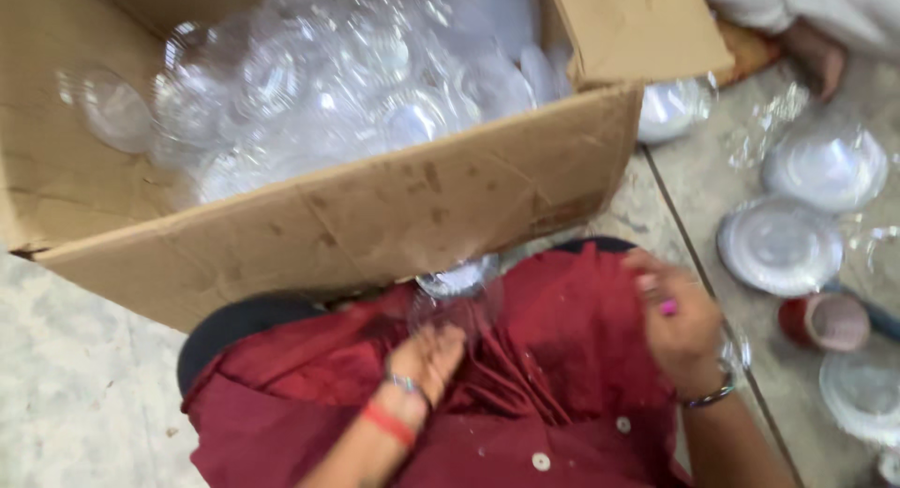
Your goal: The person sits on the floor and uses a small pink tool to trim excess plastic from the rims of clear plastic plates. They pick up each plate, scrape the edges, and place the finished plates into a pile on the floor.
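My left hand rests on my dark red garment in my lap, fingers curled around the bottom of a clear plastic dome piece. My right hand is over my right knee, fingers bent; it seems to pinch something small and clear, but blur hides it. Both wrists wear bangles. In front of my knees stands an open cardboard box filled with several clear plastic domes.
Clear plastic lids and domes lie on the stone floor at the right, with a red cup beside them. Another person's foot and white garment show at the top right. A box flap sticks out over the floor.
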A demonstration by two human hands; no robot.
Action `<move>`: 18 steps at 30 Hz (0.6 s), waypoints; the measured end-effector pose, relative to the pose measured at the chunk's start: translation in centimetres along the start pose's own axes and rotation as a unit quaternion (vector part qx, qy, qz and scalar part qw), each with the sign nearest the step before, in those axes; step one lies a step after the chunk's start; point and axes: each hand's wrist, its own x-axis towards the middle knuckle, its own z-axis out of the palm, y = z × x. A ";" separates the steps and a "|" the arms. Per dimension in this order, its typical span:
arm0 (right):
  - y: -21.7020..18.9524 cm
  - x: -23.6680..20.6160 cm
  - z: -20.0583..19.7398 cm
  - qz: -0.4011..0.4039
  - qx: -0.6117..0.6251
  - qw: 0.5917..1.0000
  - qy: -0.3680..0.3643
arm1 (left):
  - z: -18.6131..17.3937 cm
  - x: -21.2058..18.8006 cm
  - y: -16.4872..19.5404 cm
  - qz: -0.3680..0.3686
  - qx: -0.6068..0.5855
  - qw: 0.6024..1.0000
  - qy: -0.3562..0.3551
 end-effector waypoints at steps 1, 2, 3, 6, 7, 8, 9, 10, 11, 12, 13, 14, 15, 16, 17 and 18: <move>-2.5 0.2 1.3 -0.012 0.020 0.999 -0.028 | -0.2 -2.6 -0.1 -0.011 0.057 0.998 0.010; -4.4 0.6 2.4 -0.003 0.042 0.997 -0.069 | -0.3 -5.4 -0.1 -0.020 0.114 0.993 0.023; -6.1 1.0 3.6 0.007 0.064 0.992 -0.110 | 0.0 -7.8 0.5 0.001 0.171 0.985 -0.004; -8.9 1.5 7.0 0.078 0.197 0.952 -0.221 | 3.4 -11.8 3.7 0.133 0.309 0.932 -0.132; -9.4 1.3 8.2 0.111 0.251 0.927 -0.255 | 4.3 -12.7 4.9 0.185 0.346 0.902 -0.181; -9.8 1.0 9.3 0.111 0.244 0.933 -0.239 | 5.3 -13.4 6.6 0.272 0.391 0.854 -0.207; -10.0 0.7 10.2 0.112 0.236 0.939 -0.223 | 6.4 -13.7 8.4 0.354 0.431 0.797 -0.231; -10.2 0.3 10.9 0.114 0.226 0.945 -0.206 | 7.3 -13.9 10.0 0.431 0.464 0.732 -0.253; -10.5 -0.1 11.2 0.109 0.168 0.952 -0.233 | 7.9 -14.1 11.3 0.430 0.485 0.714 -0.264; -10.8 -0.3 11.5 0.101 0.110 0.955 -0.256 | 8.7 -14.3 12.6 0.432 0.506 0.693 -0.277; -11.2 -0.3 11.9 0.093 0.050 0.956 -0.275 | 9.4 -14.2 13.9 0.436 0.525 0.670 -0.291; -11.5 0.0 12.5 0.010 0.081 0.964 -0.255 | 9.8 -14.0 14.9 0.413 0.536 0.655 -0.336; -11.9 0.2 12.9 -0.072 0.109 0.963 -0.236 | 9.8 -13.9 15.5 0.387 0.546 0.639 -0.379; -12.3 0.3 13.4 -0.151 0.135 0.954 -0.220 | 9.6 -13.6 16.1 0.358 0.554 0.624 -0.420; -12.8 0.4 14.0 -0.149 0.110 0.962 -0.200 | 9.2 -13.1 16.7 0.317 0.535 0.671 -0.405; -13.2 0.4 14.7 -0.146 0.087 0.969 -0.181 | 8.6 -12.6 17.2 0.272 0.514 0.715 -0.387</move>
